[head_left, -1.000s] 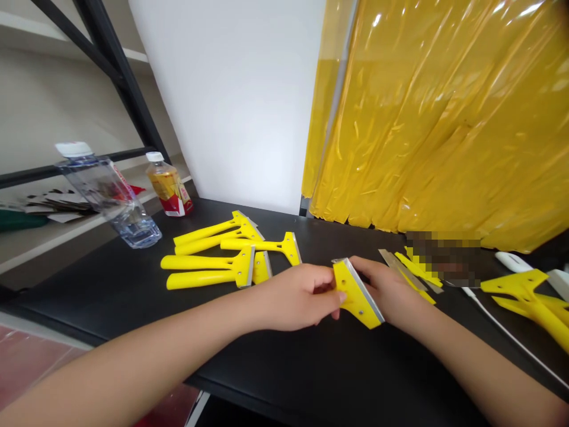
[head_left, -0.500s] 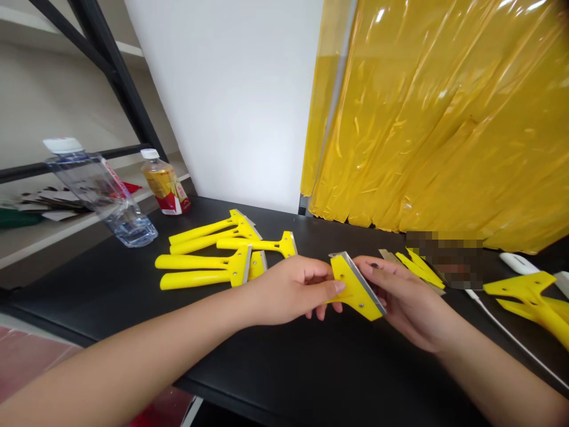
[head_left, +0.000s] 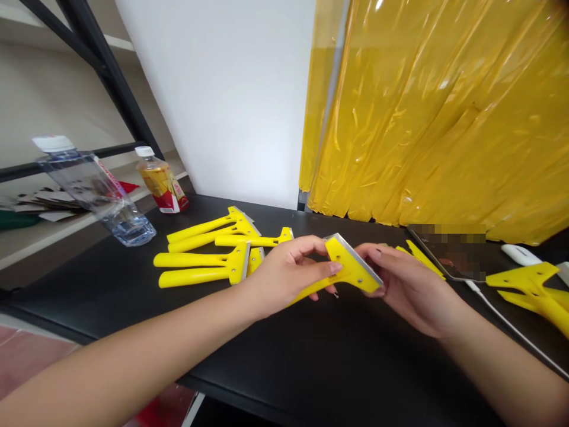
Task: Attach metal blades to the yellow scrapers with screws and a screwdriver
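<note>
- I have the left hand (head_left: 287,276) closed on a yellow scraper (head_left: 349,265), thumb flat on its face, other fingers curled behind.
- Its handle slopes down-left beneath those fingers; its metal edge (head_left: 359,259) faces the right hand (head_left: 415,290).
- I see the right fingers half curled at that edge, though from here I can't tell whether they grip or merely touch it.
- Left of the left fingers, on the black table (head_left: 311,367), I get a loose scraper pile (head_left: 207,239); farther out stand a drink bottle (head_left: 162,184) and a clear bottle (head_left: 89,184).
- Beyond the right fingers lie yellow strips (head_left: 425,260) and a partly pixelated dark device (head_left: 453,255).
- Right of that hand, I make out further scrapers (head_left: 527,281).
</note>
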The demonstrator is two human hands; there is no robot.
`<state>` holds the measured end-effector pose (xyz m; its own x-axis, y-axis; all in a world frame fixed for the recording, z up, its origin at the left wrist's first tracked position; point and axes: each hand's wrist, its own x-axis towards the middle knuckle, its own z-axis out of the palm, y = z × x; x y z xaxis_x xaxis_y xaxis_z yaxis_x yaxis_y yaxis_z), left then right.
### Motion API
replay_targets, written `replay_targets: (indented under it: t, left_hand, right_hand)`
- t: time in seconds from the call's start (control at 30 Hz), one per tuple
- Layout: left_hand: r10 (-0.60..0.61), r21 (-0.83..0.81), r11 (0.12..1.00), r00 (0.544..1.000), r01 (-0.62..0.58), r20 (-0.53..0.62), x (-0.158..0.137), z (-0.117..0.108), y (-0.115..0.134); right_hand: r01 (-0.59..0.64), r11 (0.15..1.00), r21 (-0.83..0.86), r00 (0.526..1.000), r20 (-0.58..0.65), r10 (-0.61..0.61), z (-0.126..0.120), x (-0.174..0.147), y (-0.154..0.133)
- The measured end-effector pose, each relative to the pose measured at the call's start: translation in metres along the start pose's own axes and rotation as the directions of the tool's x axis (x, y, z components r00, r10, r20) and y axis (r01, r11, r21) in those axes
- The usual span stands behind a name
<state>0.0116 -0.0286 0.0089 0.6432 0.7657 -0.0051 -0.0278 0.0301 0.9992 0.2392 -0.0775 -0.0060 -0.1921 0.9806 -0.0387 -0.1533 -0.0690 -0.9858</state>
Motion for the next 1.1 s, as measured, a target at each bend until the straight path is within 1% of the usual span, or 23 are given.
replay_targets:
  t: [0.03, 0.07, 0.1, 0.13, 0.17, 0.2, 0.23, 0.27, 0.3, 0.37, 0.43, 0.5, 0.57, 0.7, 0.8, 0.97, 1.1]
  left_hand:
    - [-0.002, -0.033, 0.999, 1.000, 0.001, -0.029, 0.001, -0.002, 0.001]
    - [-0.002, -0.067, 0.998, 0.998, -0.002, -0.061, 0.003, -0.004, 0.001]
    - [-0.002, -0.100, 0.995, 0.996, -0.008, -0.093, 0.004, -0.006, 0.002]
    - [-0.003, -0.132, 0.991, 0.992, -0.013, -0.123, 0.005, -0.008, 0.002]
    - [-0.006, -0.158, 0.987, 0.989, -0.018, -0.151, 0.007, -0.010, 0.002]
    - [-0.009, -0.177, 0.984, 0.985, -0.022, -0.174, 0.008, -0.012, 0.002]
    - [-0.012, -0.185, 0.982, 0.980, -0.025, -0.196, 0.009, -0.014, 0.002]
    - [-0.011, -0.185, 0.982, 0.976, -0.030, -0.216, 0.010, -0.015, 0.001]
    - [-0.003, -0.178, 0.983, 0.973, -0.039, -0.231, 0.011, -0.015, 0.001]
    - [0.019, -0.153, 0.986, 0.969, -0.058, -0.247, 0.012, -0.015, 0.001]
    - [0.037, -0.121, 0.990, 0.966, -0.070, -0.257, 0.012, -0.014, 0.000]
    - [0.044, -0.093, 0.993, 0.962, -0.072, -0.271, 0.013, -0.013, 0.000]
    - [0.045, -0.076, 0.995, 0.958, -0.069, -0.282, 0.014, -0.013, -0.001]
    - [0.045, -0.061, 0.996, 0.960, -0.064, -0.276, 0.015, -0.014, -0.003]
    - [0.044, -0.052, 0.997, 0.963, -0.060, -0.266, 0.016, -0.015, -0.004]
    - [0.027, -0.054, 0.998, 0.964, -0.043, -0.265, 0.016, -0.015, -0.003]
    - [0.021, -0.060, 0.997, 0.966, -0.038, -0.256, 0.015, -0.015, -0.003]
  right_hand:
    - [0.068, 0.997, -0.047, 0.996, -0.051, -0.070, -0.001, 0.001, -0.001]
    - [0.151, 0.979, -0.139, 0.979, -0.118, -0.168, -0.003, 0.002, -0.002]
    - [0.227, 0.934, -0.276, 0.941, -0.184, -0.283, -0.005, 0.003, -0.004]
    - [0.271, 0.858, -0.437, 0.888, -0.230, -0.398, -0.007, 0.004, -0.006]
    - [0.271, 0.763, -0.587, 0.836, -0.249, -0.488, -0.009, 0.003, -0.008]
    - [0.232, 0.672, -0.704, 0.802, -0.252, -0.541, -0.010, 0.002, -0.010]
    - [0.173, 0.601, -0.780, 0.788, -0.256, -0.559, -0.011, 0.001, -0.011]
    - [0.119, 0.562, -0.819, 0.786, -0.269, -0.557, -0.011, 0.000, -0.011]
    - [0.085, 0.552, -0.830, 0.788, -0.283, -0.547, -0.010, -0.002, -0.011]
    - [0.072, 0.564, -0.823, 0.812, -0.280, -0.512, -0.007, -0.004, -0.009]
    - [0.096, 0.572, -0.814, 0.849, -0.233, -0.475, -0.002, -0.005, -0.006]
    - [0.117, 0.562, -0.819, 0.880, -0.177, -0.442, 0.001, -0.004, -0.002]
    - [0.124, 0.555, -0.823, 0.893, -0.151, -0.424, 0.002, -0.001, 0.002]
    - [0.094, 0.586, -0.804, 0.912, -0.166, -0.374, 0.000, 0.003, 0.007]
    - [0.087, 0.601, -0.795, 0.917, -0.172, -0.360, -0.001, 0.004, 0.007]
    - [0.094, 0.592, -0.800, 0.900, -0.186, -0.394, -0.001, 0.002, 0.003]
    - [0.088, 0.603, -0.793, 0.890, -0.209, -0.405, -0.004, 0.001, 0.002]
